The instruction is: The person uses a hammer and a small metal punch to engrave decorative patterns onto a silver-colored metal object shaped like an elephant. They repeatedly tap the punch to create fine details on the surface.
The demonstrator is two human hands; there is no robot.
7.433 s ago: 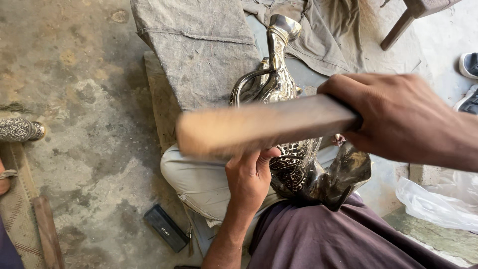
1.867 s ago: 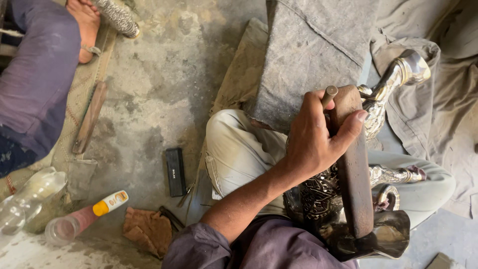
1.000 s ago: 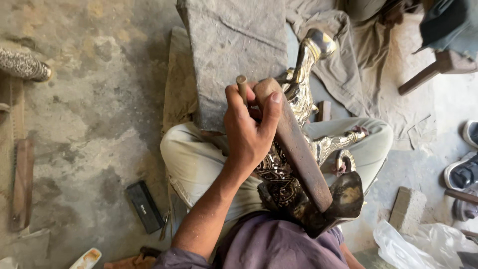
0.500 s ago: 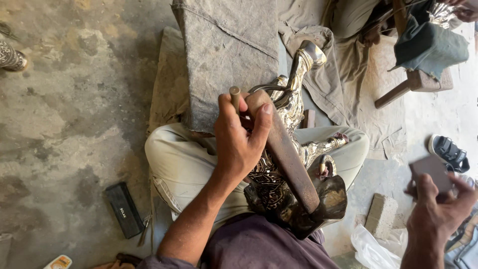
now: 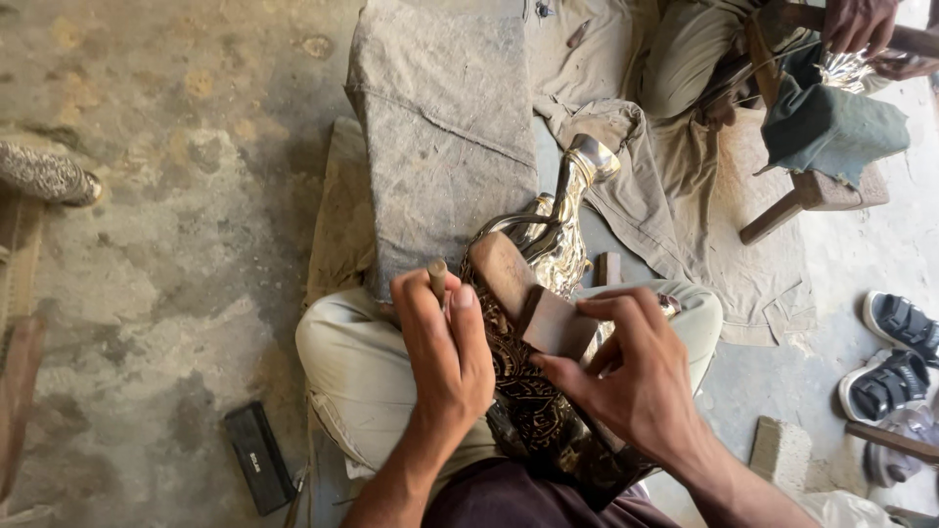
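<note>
An ornate metal jug [image 5: 553,249] with engraved dark body and shiny neck lies across my lap. My left hand [image 5: 445,347] is closed around a thin wooden-handled punch [image 5: 437,277], its tip against the jug's side. My right hand [image 5: 631,376] grips a wooden mallet [image 5: 528,293] that rests on the jug's body, fingers wrapped over its darker end. Both hands sit close together above my knees.
A grey cloth-covered block [image 5: 445,127] lies just ahead of my legs. A small black box [image 5: 257,458] is on the concrete floor at left. Another person's hands [image 5: 866,29] work a shiny piece over a wooden stool [image 5: 817,186] at top right. Sandals [image 5: 900,357] lie right.
My right hand has come back in and taken hold of the mallet on the jug. My left hand, which held the mallet before, now grips only the punch.
</note>
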